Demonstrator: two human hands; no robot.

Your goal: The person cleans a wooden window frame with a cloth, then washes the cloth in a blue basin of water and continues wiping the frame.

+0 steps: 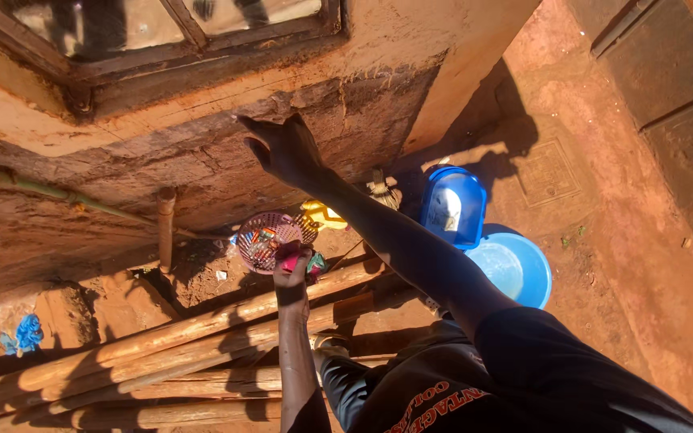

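Nearest me, my right hand (286,148) presses flat and spread against the mud wall (202,172) for balance. My left hand (290,269) pinches something pink beside the pink basket (262,239) on the ledge; next I'd judge a careful, steady lift.

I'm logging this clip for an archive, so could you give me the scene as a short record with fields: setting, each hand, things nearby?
setting: outdoors by an earth-plastered wall under a window, reddish ground
right hand: raised, fingers spread, pressed to the wall ledge
left hand: grip closed on the rim of a pink perforated basket holding small colourful items
below: wooden poles lying in a pile
right side: blue basin and a blue container on the ground
also: green pipe along the wall, blue cloth at far left
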